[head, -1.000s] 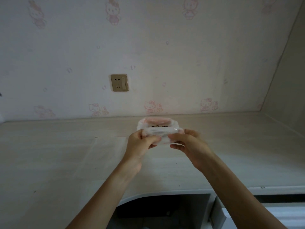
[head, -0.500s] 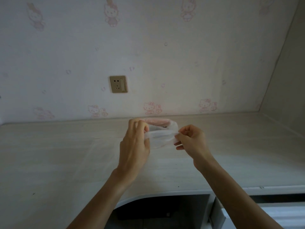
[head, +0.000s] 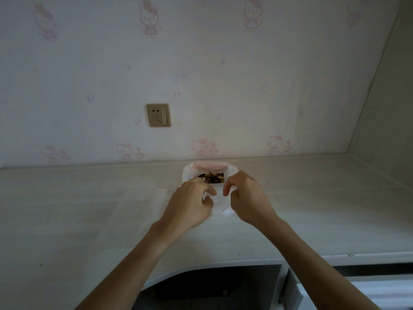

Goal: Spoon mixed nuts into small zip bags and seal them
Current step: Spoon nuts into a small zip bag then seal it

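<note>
Near desk edge (head: 223, 264), hands on bag (head: 218, 201).

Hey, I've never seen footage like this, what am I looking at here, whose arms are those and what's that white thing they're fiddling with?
There is no machine here. The one picture comes from a camera worn on a person's head, looking forward and down, so the two bare arms reaching in from below are the wearer's own. The left hand and right hand are both pinching a small clear plastic bag between them, just above a pale wooden desk. Right behind the hands sits a white bag with a pink inner edge, open at the top, with dark mixed nuts showing inside. Whether the small bag already holds any nuts is not clear. On the wallpapered wall behind is a power socket.
</note>
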The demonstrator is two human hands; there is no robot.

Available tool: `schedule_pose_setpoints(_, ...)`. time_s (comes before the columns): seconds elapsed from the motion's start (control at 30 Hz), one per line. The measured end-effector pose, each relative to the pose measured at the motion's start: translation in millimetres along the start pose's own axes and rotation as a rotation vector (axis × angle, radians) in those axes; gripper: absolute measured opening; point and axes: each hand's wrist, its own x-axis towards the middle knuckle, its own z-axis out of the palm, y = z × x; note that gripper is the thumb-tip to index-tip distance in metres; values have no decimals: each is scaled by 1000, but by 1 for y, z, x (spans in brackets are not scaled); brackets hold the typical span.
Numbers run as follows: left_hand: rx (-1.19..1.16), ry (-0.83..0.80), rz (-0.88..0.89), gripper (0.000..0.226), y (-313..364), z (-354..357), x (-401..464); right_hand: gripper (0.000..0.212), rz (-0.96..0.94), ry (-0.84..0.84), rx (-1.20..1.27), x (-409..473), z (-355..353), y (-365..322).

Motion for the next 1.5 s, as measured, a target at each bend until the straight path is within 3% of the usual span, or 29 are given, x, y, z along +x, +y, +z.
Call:
schedule_pose_setpoints(0.1, -79, -103, -86, 17, -4, 3, 5, 26, 61, -173, -48, 4, 7, 0)
schedule_pose_setpoints(0.27, 38, -163, -143, 37, -8, 4, 7, 30, 19, -295, -381, 9, 19, 2)
schedule_pose_setpoints(0.37, 220, -207, -70, 23, -10, 6, 5, 21, -13, -401, -505, 11, 20, 4)
schedule_pose_setpoints(0.47, 282, -375, -83, 51, -12, 9, 7, 32, -5, -561, -505, 14, 22, 9)
schedule_pose_setpoints(0.57, 366, -436, -56, 60, -11, 10, 14, 32, 8, -640, -456, 16, 25, 14)
schedule_pose_setpoints(0.7, 322, -458, -37, 51, -13, 14, 18, 32, -16, -601, -421, 16, 26, 26)
schedule_pose_setpoints(0.87, 49, -351, -60, 13, -18, 20, 16, 35, -72, -557, -375, 13, 25, 36)
schedule_pose_setpoints(0.97, 155, -253, -55, 31, -23, 27, 13, 32, -96, -563, -323, 15, 22, 37)
schedule_pose_setpoints(1.07, 198, -297, -91, 46, -29, 31, 14, 35, -117, -539, -262, 15, 20, 39)
schedule_pose_setpoints(1.3, 120, -452, -120, 45, -47, 32, 25, 30, -45, -442, -46, 11, 25, 59)
schedule_pose_setpoints(1.5, -178, -160, -106, 32, -70, 50, 13, 30, 36, -310, -22, 16, 43, 79)
